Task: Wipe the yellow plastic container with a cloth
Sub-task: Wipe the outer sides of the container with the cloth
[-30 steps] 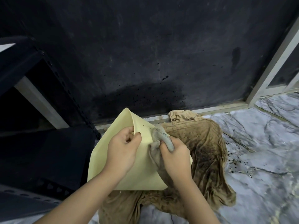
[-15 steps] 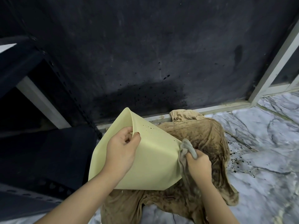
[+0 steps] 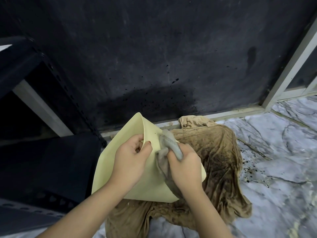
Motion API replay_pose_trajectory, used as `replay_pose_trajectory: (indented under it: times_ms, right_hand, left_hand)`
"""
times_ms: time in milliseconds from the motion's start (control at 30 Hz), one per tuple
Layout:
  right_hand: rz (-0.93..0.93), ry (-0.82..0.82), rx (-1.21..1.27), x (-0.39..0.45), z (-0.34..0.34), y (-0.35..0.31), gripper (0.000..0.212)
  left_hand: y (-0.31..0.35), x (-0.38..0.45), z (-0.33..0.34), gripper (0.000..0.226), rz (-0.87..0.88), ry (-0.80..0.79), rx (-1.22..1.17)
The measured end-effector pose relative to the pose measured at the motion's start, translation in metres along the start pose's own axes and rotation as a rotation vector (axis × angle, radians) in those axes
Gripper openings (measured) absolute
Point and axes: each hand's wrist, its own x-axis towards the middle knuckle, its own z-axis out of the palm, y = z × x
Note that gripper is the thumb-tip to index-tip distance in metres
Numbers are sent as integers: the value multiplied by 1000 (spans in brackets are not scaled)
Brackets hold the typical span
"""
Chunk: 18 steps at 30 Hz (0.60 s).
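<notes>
- One yellow container [image 3: 120, 169], tipped up on edge over the brown rag [image 3: 214, 160]. One corner points up and away toward the dark wall [image 3: 154, 48], so the long axis runs from near-left low to far high. Can't tell which way the open side faces.
- A few dark specks sit on the container's face near the top corner.
- One grey cloth [image 3: 169, 143], bunched, pressed against the right-hand face of the container just below that top corner. A tail of it hangs down along the face.
- Left hand [image 3: 130, 160] pinches the container's upright edge, thumb on the right face, the other fingers curled round onto the left face. Closed tight on it.
- Right hand [image 3: 185, 167] is fisted around the cloth, knuckles up, right beside the left hand, pushing the cloth onto the container.
- Under and right of the container there's that one big brown rag, crumpled and stained dark, spread on the marble floor [image 3: 274, 194].
- Black flecks are scattered on the floor to the right of the rag.
- Behind the container the wall has a darker wet-looking patch, with a pale frame strip [image 3: 231, 114] along its foot.
- Left of the container there's a dark metal rack [image 3: 42, 160] with perforated rails.
</notes>
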Motion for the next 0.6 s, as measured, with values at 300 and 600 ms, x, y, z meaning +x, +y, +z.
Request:
replay_pose_trajectory:
  times_ms: [300, 600]
  right_hand:
    - [259, -56, 11, 10, -11, 27, 25]
    - [415, -26, 22, 2, -20, 56, 21]
  left_hand:
    - [1, -2, -8, 18, -11, -39, 32]
    - [7, 2, -11, 27, -95, -52, 100]
